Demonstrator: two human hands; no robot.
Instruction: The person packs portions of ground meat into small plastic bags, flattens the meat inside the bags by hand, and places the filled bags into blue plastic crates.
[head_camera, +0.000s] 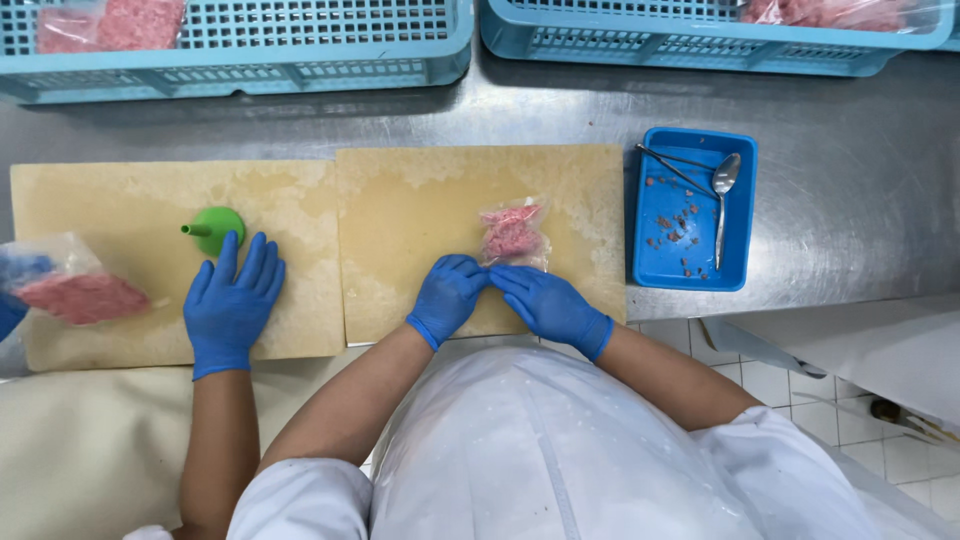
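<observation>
1. Both hands — left, right — pinch the lower edge of a small clear bag of pink mince on the right cutting board.
2. The bag looks filled — not yet in the blue crates; a co-worker's gloved hand rests flat by a green funnel.

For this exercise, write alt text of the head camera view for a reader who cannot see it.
Two blue-gloved hands, left hand and right hand, press the lower edge of a small clear bag of pink minced meat on a beige cutting board. A co-worker's gloved hand rests beside a green funnel.
</observation>
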